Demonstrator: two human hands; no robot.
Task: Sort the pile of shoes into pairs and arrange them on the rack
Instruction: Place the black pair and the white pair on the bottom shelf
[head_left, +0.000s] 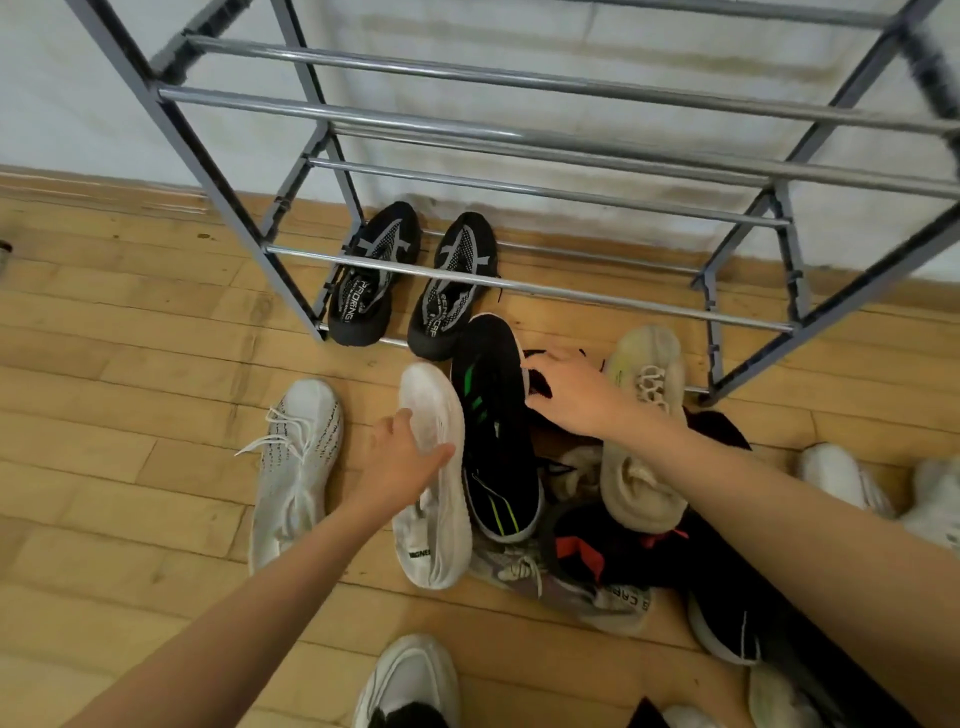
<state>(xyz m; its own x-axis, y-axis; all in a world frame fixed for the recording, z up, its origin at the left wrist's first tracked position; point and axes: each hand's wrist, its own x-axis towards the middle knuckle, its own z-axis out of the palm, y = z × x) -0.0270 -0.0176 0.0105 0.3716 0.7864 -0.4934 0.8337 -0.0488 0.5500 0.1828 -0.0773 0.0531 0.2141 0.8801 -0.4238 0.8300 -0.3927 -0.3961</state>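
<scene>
Shoes in the pile lie on the wooden floor just in front of the metal rack, whose bottom rails already carry a black pair. Your left hand grips the white sneaker at its middle, thumb across the top, fingers wrapped round the side. Your right hand reaches over a black shoe with green stripes, fingers curled, seemingly pinching dark laces; the blur leaves that unsure. Another white sneaker lies apart, left.
</scene>
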